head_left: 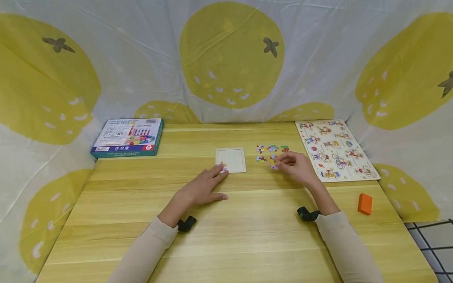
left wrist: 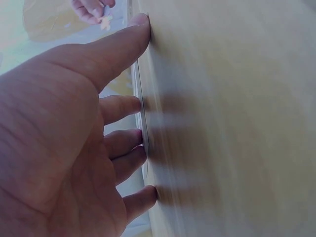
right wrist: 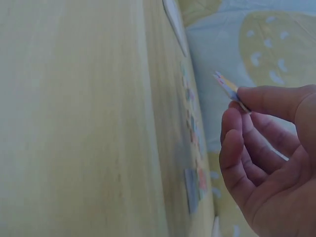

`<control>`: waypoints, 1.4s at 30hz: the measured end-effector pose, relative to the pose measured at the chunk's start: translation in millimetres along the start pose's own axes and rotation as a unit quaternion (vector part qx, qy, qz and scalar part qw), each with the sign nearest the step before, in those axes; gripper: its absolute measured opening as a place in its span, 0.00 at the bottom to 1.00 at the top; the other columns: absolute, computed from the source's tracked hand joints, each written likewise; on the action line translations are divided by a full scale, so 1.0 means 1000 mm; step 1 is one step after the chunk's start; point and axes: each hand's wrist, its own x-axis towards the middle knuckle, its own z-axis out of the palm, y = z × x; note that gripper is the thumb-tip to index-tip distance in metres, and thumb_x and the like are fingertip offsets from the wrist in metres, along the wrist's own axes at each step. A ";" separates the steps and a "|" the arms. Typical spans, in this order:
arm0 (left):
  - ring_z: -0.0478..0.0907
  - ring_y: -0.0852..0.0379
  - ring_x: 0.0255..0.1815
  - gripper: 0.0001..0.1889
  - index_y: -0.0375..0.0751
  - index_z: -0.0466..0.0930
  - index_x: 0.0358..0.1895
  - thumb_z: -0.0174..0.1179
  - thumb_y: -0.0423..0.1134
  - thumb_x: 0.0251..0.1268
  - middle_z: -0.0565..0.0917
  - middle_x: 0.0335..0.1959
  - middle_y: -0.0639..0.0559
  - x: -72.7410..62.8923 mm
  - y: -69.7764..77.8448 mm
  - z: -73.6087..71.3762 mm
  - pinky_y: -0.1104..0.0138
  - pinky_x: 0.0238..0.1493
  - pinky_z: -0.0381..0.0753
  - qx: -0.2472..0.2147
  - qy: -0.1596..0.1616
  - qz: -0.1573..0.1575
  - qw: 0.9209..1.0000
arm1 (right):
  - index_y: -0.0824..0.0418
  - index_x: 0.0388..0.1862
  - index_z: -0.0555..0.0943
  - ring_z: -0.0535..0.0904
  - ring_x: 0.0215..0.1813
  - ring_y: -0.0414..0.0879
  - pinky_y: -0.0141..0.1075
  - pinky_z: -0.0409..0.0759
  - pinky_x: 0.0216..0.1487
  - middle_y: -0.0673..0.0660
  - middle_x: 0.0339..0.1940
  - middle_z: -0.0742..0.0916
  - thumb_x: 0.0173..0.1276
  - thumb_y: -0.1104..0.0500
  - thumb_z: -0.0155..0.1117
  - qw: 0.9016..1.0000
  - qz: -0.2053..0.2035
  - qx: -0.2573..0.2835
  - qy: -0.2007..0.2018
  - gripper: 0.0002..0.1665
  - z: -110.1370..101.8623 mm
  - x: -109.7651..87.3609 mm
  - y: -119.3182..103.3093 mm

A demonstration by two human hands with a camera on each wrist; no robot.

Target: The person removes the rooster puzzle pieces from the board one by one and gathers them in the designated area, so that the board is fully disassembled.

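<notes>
A small square puzzle tray (head_left: 235,157) with a pale bare base lies on the table in the head view. One jigsaw piece (head_left: 223,166) sits in its near-left corner. My left hand (head_left: 201,189) lies flat there, its extended fingertips resting on that corner and the thumb spread out to the side. Between thumb and fingertips, my right hand (head_left: 296,167) pinches a jigsaw piece (right wrist: 228,88), raised above the table in the right wrist view. Several colourful loose jigsaw pieces (head_left: 272,148) lie in rows beside the tray, just left of the right hand.
A boxed toy set (head_left: 129,135) lies at the back left. On the right is a large picture board (head_left: 332,147) with cartoon figures, and an orange block (head_left: 365,204) sits nearer the front. Fruit-printed cloth (head_left: 230,55) hangs along the table's back and sides.
</notes>
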 end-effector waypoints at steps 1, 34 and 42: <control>0.46 0.44 0.87 0.46 0.45 0.53 0.84 0.59 0.63 0.72 0.47 0.86 0.45 0.000 0.000 0.000 0.43 0.83 0.50 0.000 -0.002 -0.002 1.000 | 0.60 0.51 0.86 0.87 0.43 0.47 0.32 0.84 0.42 0.60 0.43 0.90 0.72 0.57 0.69 1.000 0.001 -0.005 -0.002 0.12 -0.001 0.000 0.002; 0.46 0.44 0.86 0.46 0.45 0.53 0.84 0.60 0.63 0.72 0.47 0.86 0.45 0.000 0.003 -0.002 0.43 0.83 0.49 -0.014 -0.002 -0.004 1.000 | 0.61 0.39 0.90 0.78 0.34 0.46 0.36 0.75 0.36 0.56 0.34 0.89 0.69 0.59 0.73 0.992 0.018 -0.121 -0.010 0.05 0.004 0.005 0.014; 0.47 0.42 0.86 0.46 0.44 0.54 0.83 0.59 0.63 0.72 0.48 0.86 0.43 0.000 0.000 -0.001 0.44 0.83 0.51 -0.002 0.006 0.004 1.000 | 0.60 0.45 0.89 0.82 0.39 0.48 0.37 0.79 0.40 0.57 0.39 0.90 0.73 0.54 0.69 0.995 0.018 -0.095 0.000 0.11 0.005 0.005 0.008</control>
